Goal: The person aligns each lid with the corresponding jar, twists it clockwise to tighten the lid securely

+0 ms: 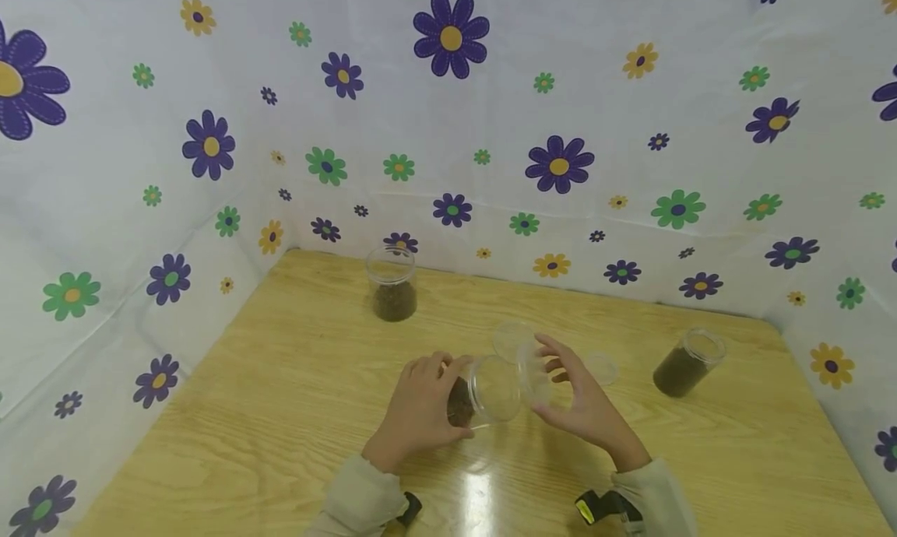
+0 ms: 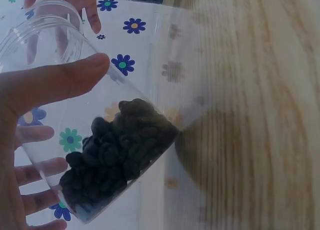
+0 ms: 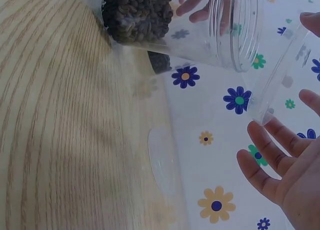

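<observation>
My left hand (image 1: pixel 415 408) grips a clear jar (image 1: pixel 496 391) partly filled with dark coffee beans (image 2: pixel 120 152). The jar is tilted, its threaded mouth facing right and up, and its bottom edge is close to the wooden table. Thumb and fingers lie on opposite sides of the jar in the left wrist view. Just right of the mouth, my right hand (image 1: pixel 585 403) holds a clear round lid (image 3: pixel 280 72) by its edge, between thumb and fingertips. A gap shows between lid and jar rim in the right wrist view.
An uncovered jar of dark contents (image 1: pixel 394 292) stands at the back left of the table (image 1: pixel 280 412); another such jar (image 1: pixel 683 368) stands at the right. Clear lids (image 1: pixel 511 339) (image 3: pixel 162 160) lie beyond my hands. White flowered cloth (image 1: pixel 490 117) walls the back and sides.
</observation>
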Available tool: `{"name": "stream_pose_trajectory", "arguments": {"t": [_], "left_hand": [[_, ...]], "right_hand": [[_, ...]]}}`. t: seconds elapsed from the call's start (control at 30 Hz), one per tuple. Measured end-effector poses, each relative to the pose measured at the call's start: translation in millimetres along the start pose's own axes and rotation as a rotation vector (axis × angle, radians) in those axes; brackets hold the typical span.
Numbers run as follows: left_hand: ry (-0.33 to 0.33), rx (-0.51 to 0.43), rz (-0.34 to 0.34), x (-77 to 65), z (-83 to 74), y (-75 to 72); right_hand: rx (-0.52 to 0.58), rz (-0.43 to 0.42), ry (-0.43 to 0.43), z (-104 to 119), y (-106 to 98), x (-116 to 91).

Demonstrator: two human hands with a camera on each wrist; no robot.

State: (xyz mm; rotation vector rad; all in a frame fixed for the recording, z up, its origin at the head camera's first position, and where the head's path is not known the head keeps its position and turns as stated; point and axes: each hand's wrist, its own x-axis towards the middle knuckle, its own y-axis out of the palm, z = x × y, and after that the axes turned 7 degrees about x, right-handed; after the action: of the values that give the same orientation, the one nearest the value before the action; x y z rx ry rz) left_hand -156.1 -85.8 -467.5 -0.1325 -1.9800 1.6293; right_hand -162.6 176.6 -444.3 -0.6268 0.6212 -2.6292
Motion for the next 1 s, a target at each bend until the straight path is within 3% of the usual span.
{"name": "stream_pose_trajectory", "arguments": {"t": [0.43, 1.0], "left_hand": [[0.028, 0.120, -0.045, 2.0, -2.7, -3.3], [0.024, 0.120, -0.030, 3.0, -8.1, -5.1]], "right_hand": [[-0.009, 0.040, -0.031, 4.9, 4.2, 2.1], [-0.081, 0.079, 0.011, 6.8, -2.7, 0.6]]}}
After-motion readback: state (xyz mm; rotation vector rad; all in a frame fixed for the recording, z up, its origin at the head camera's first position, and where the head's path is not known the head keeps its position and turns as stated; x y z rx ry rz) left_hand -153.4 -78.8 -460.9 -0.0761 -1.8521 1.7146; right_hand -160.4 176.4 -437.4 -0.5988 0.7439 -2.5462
